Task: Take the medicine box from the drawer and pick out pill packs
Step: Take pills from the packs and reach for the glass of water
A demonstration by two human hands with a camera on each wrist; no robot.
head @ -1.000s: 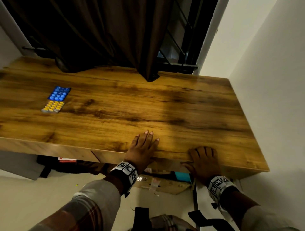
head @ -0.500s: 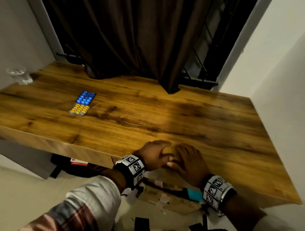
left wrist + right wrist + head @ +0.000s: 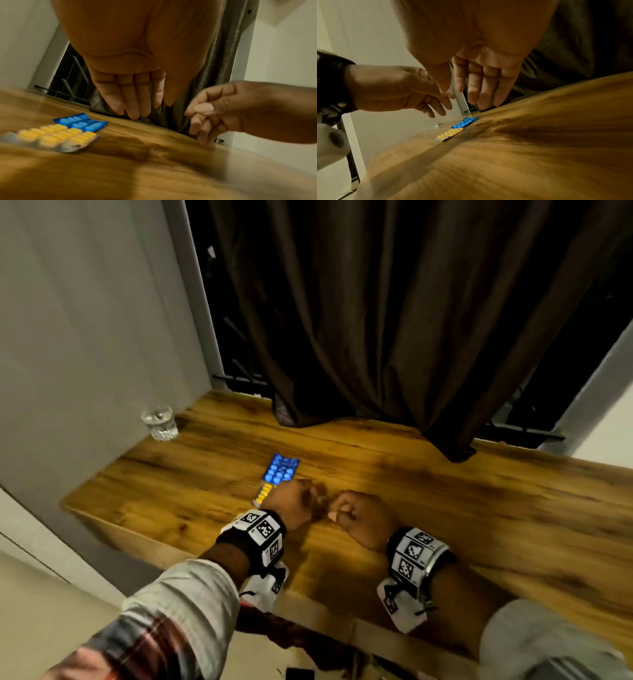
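Two pill packs lie flat on the wooden worktop [image 3: 445,508], end to end and touching, in its left half. The farther one, the blue pill pack [image 3: 281,469], is a blister strip with a bright blue backing and rows of rounded blue pills; its far edge looks slightly curled in the left wrist view [image 3: 82,121]. The nearer one, the yellow pill pack [image 3: 263,494], has a silvery foil backing with rows of oblong yellow pills [image 3: 56,136]; in the head view most of it is hidden behind the left hand, so only its left edge shows. From the right wrist both packs appear as a thin line of colour, blue [image 3: 465,122] beyond yellow [image 3: 449,133].

The left hand [image 3: 297,503] hovers above the worktop just to the right of the packs, fingers loosely bent and pointing down, holding nothing. The right hand [image 3: 359,520] is close beside it, fingertips nearly meeting the left hand's; its fingers are loosely curled with the thumb laid across them, and nothing is seen in its grip. Both wrists carry bands with black-and-white square markers.

A clear drinking glass [image 3: 160,423] stands at the far left corner against the wall, well apart from the packs. A dark brown curtain [image 3: 394,320] hangs behind the worktop, its hem resting on the far edge.
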